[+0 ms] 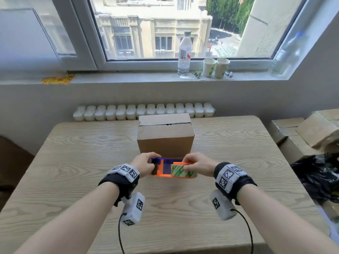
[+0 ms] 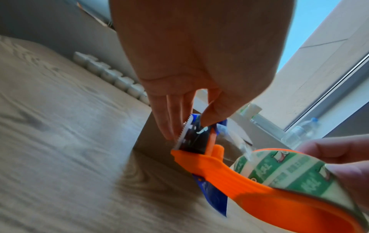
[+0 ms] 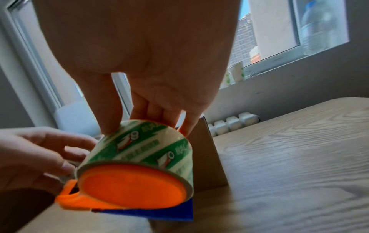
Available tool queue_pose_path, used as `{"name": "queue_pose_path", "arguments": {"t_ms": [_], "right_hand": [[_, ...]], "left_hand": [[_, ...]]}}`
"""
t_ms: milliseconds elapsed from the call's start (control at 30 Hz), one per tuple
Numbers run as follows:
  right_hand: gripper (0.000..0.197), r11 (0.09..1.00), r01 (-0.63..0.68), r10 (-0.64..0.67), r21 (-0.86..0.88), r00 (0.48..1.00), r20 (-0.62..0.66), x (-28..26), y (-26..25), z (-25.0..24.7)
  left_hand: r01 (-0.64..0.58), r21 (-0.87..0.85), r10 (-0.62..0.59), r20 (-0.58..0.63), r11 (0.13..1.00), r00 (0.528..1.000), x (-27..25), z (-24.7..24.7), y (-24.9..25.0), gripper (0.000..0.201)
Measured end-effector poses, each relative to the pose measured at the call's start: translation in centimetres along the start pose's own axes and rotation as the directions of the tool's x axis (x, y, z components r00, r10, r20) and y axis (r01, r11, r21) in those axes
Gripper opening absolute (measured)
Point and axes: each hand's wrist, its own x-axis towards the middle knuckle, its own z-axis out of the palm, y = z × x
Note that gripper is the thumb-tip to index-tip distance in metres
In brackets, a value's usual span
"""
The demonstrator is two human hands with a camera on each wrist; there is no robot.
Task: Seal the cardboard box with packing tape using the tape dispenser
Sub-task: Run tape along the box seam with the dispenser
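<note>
Left hand point(image 2: 191, 66) pinches the serrated cutter end of the orange tape dispenser point(image 2: 225, 175) above the table point(image 2: 60, 141)

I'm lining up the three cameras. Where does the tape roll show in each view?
Head: tape roll low centre, in the right hand.
Left wrist: lower right, on the orange dispenser.
Right wrist: centre, under the fingers.
Shared landmark: the box, behind the roll in each.

One closed cardboard box point(image 1: 165, 136) stands on the single wooden table point(image 1: 73, 162), one orange tape dispenser point(image 1: 163, 171) carries one roll of tape point(image 1: 183, 172), two hands hold it, two paper cups point(image 1: 209, 67) and two water bottles point(image 1: 185, 54) stand on the windowsill.
</note>
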Motion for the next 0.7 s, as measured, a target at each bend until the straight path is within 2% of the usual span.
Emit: {"name": "queue_pose_path", "arguments": {"t_ms": [67,133,200,300,400,533,700], "right_hand": [[0.022,0.997,0.015,-0.014,0.074,1.0,-0.013,-0.1,-1.6,-1.0],[0.023,0.994,0.027,-0.025,0.103,0.999,-0.027,0.0,-3.0,-1.8],[0.023,0.994,0.033,-0.027,0.107,0.998,-0.054,0.2,-4.3,-2.6],[0.025,0.994,0.045,-0.034,0.102,0.994,-0.103,0.6,-6.3,-3.5],[0.024,0.993,0.054,-0.04,0.105,0.99,-0.132,0.9,-7.7,-4.5],[0.015,0.996,0.059,-0.049,0.071,0.988,-0.145,1.2,-9.0,-6.0],[0.02,0.996,0.073,-0.08,-0.046,0.984,-0.159,1.8,-10.0,-8.1]], "left_hand": [[-0.051,-0.026,0.05,-0.035,0.998,0.998,-0.1,-1.6,0.5,0.049],[-0.103,-0.1,0.096,-0.068,0.99,0.993,-0.3,-3.4,1.3,0.048],[-0.129,-0.098,0.12,-0.088,0.987,0.989,-0.5,-5.0,2.2,0.048],[-0.169,0.031,0.171,-0.09,0.985,0.981,-0.5,-7.1,3.3,0.047],[-0.2,0.168,0.215,-0.074,0.965,0.974,-0.3,-8.6,4.2,0.03],[-0.2,0.222,0.217,-0.057,0.954,0.974,0.2,-10.1,5.5,0.017],[-0.193,0.295,0.213,-0.037,0.936,0.976,1.1,-12.0,7.1,0.012]]}}
